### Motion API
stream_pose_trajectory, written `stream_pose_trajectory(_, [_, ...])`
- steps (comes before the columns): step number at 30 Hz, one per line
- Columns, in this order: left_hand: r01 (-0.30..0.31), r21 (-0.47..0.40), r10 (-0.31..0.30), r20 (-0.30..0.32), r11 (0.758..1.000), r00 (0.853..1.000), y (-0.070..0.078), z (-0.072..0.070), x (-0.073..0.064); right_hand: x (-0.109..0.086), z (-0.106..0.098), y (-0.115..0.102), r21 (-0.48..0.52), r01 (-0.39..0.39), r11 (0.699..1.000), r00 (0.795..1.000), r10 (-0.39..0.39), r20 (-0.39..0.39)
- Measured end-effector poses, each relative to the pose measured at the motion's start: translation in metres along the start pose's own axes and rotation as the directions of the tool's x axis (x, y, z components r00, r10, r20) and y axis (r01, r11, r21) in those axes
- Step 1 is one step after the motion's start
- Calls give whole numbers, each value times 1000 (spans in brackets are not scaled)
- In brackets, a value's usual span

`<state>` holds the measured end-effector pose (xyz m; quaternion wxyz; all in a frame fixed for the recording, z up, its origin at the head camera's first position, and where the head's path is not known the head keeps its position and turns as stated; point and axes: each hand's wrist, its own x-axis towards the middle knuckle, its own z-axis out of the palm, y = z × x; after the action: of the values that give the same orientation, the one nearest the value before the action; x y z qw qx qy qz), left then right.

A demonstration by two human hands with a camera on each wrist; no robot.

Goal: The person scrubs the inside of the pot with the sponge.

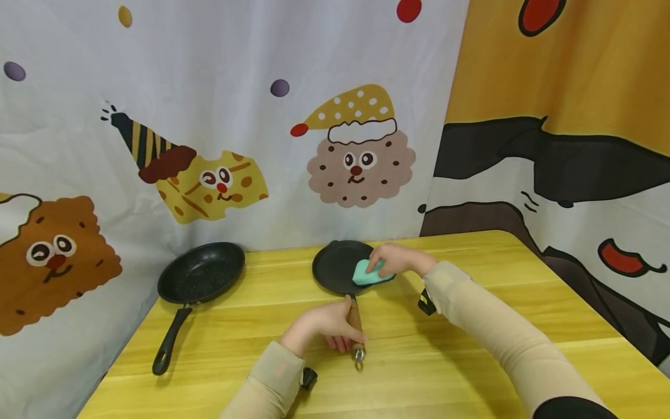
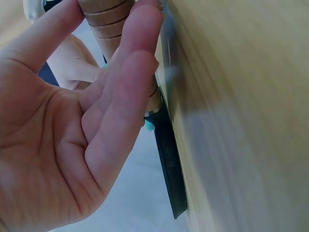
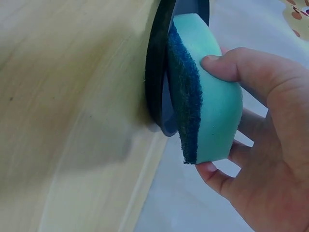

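A small flat black pan (image 1: 335,267) with a wooden handle (image 1: 355,317) lies on the table. My left hand (image 1: 327,326) holds that handle between thumb and fingers; in the left wrist view the ringed wooden handle (image 2: 106,24) runs past the fingers. In my right hand (image 1: 395,260) is a mint-green sponge (image 1: 366,272), gripped at its sides. The right wrist view shows the sponge's dark blue scouring layer (image 3: 186,92) facing the pan, at the pan's right rim (image 3: 157,72).
A larger black frying pan (image 1: 201,273) rests at the table's left back, its handle toward the front. The yellow wood-grain table (image 1: 419,361) ends at the back against a printed curtain (image 1: 282,174) with cartoon biscuits.
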<state>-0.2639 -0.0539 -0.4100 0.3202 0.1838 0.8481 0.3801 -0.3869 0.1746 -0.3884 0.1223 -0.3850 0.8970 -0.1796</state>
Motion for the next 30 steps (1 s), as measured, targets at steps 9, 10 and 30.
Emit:
stream_pose_trajectory(9, [-13,-5,13,19,1000,1000,2,-6,0,9,-2,-4,-15,54,998,998,-53,28])
stream_pose_trajectory(10, [-14,-6,14,21,1000,1000,3,-7,0,11,0,-5,-14,58,998,998,-58,28])
stream_pose_trajectory(30, [-33,-36,35,53,999,998,-2,0,3,35,36,-33,-198,4,980,999,4,40])
